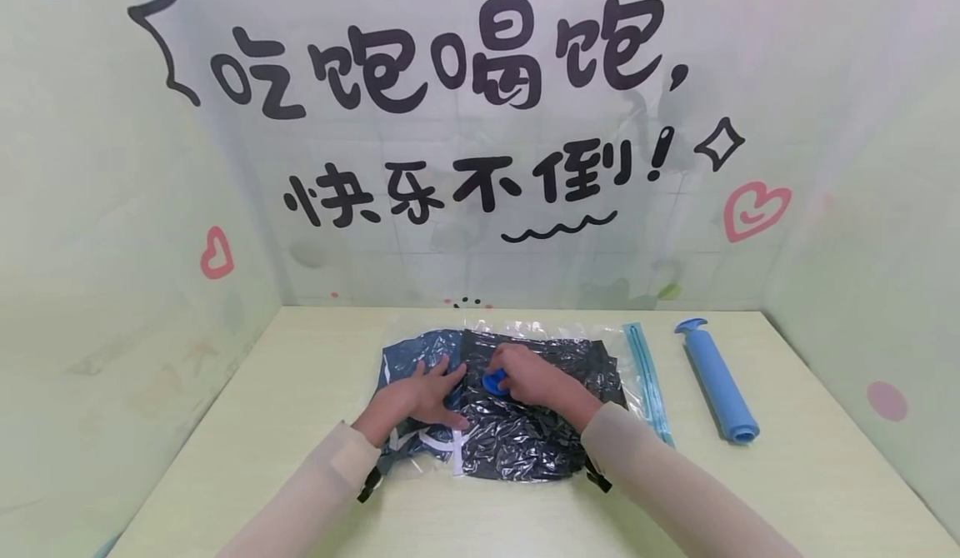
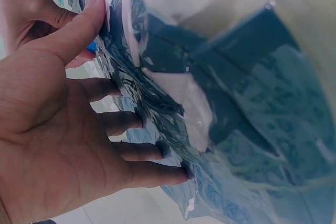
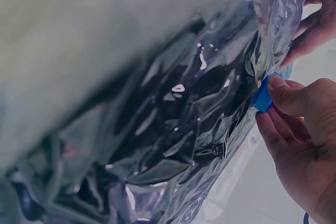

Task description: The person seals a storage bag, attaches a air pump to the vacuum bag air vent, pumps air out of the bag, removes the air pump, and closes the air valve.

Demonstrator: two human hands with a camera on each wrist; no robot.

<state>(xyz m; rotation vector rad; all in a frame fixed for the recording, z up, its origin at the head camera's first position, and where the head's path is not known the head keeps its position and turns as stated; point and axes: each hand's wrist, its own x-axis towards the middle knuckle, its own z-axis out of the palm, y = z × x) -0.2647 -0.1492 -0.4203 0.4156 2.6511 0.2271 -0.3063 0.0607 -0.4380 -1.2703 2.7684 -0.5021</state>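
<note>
A clear vacuum storage bag (image 1: pixel 525 450) lies flat on the table, its film wrinkled tightly over dark folded fabric and a blue-grey piece at the left. Near its middle sits a round blue valve cap (image 1: pixel 495 381). My right hand (image 1: pixel 528 375) pinches this cap between thumb and fingers, as the right wrist view also shows at the blue cap (image 3: pixel 263 97). My left hand (image 1: pixel 426 393) rests on the bag left of the valve, fingers spread and fairly straight, fingertips touching the film. In the left wrist view its fingers (image 2: pixel 149 174) reach onto the plastic.
A blue hand pump (image 1: pixel 720 383) with a T-shaped handle lies on the table right of the bag. The bag's teal zip strip (image 1: pixel 648 383) runs along its right edge. A pale wall (image 1: pixel 480 275) with large black lettering stands behind the table (image 1: pixel 247 458).
</note>
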